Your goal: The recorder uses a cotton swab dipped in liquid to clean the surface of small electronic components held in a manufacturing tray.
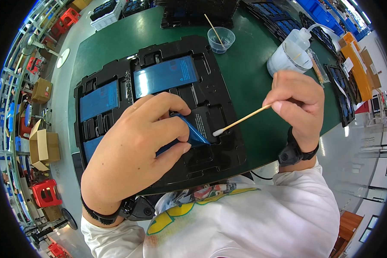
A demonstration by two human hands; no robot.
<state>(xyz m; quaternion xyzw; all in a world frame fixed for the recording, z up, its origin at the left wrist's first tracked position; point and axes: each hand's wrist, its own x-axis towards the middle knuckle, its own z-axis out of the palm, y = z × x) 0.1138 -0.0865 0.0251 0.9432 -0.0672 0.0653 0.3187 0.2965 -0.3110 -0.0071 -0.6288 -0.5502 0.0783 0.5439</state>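
My left hand (pixel 146 139) pinches a blue protective film (pixel 192 132), peeled up at one corner from a flat black panel (pixel 201 121) with fine print. That panel lies in a pocket of the black molded tray (pixel 210 89). Between thumb and fingers of my right hand (pixel 297 94) is a cotton swab (pixel 245 119) with a wooden stick. Its white tip touches or hovers just over the panel's right edge; I cannot tell which. Other panels covered in blue film, one at the tray's upper middle (pixel 165 76) and one at the left (pixel 99 101), sit in their pockets.
On the green table (pixel 249 64), a small clear cup (pixel 221 41) with a wooden stick stands beyond the tray. A white squeeze bottle (pixel 294 45) stands at the right, near my right hand. Stacked black trays (pixel 198 13) line the far edge. An open carton (pixel 45 146) is on the floor at left.
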